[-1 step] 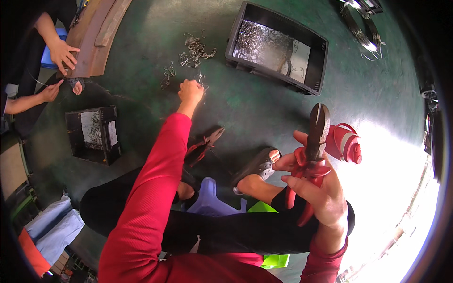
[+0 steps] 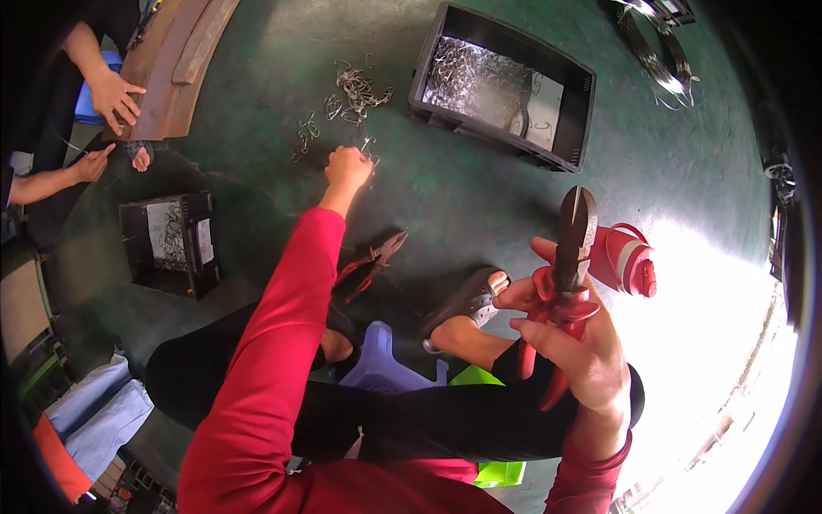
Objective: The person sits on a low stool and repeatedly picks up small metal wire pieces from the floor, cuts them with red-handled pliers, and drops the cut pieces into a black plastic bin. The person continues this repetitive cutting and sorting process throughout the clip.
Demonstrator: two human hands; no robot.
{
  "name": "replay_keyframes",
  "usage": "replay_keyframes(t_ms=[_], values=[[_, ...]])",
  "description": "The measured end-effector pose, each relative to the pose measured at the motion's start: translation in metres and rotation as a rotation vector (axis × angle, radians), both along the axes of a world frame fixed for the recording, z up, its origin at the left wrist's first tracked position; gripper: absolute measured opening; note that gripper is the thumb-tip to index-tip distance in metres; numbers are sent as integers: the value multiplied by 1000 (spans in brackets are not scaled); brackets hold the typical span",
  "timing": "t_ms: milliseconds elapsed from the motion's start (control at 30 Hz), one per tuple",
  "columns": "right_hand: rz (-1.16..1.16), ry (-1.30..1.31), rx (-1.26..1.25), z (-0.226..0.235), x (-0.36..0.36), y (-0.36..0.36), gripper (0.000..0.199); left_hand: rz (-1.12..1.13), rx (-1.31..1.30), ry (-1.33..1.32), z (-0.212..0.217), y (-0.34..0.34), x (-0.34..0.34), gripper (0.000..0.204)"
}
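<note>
Nothing has shifted since the picture just before: both my arms sit where they were, so the work is paused mid-reach. My left hand is stretched far out over the green floor, fingers curled down among the loose wire hooks at the near edge of their scatter. I cannot tell whether a hook is pinched between them. My right hand is wrapped tight around the red handles of the side cutters, held upright above my knee with the dark head pointing up. A second pair of red-handled pliers lies on the floor beside my left sleeve. The black crate of cut wire stands beyond, a red bottle just right of the cutters.
</note>
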State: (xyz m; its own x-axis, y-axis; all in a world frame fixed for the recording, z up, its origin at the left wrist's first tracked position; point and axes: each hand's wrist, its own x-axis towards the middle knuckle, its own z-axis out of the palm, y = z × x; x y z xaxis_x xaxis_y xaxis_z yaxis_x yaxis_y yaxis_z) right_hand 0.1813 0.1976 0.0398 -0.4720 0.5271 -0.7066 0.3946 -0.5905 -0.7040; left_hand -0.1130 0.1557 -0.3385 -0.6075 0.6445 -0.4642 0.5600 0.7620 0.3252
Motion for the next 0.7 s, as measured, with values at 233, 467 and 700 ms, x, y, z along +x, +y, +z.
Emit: replay_keyframes(t_ms=[233,467,700], values=[[-6,86,5,2,2,-4,68,-304,19,-109,36,-45,-1,20],[50,109,69,-5,7,-8,69,-80,191,-479,49,-69,-25,21],[21,115,7,0,1,-10,69,-74,501,57,24,-19,-35,22]])
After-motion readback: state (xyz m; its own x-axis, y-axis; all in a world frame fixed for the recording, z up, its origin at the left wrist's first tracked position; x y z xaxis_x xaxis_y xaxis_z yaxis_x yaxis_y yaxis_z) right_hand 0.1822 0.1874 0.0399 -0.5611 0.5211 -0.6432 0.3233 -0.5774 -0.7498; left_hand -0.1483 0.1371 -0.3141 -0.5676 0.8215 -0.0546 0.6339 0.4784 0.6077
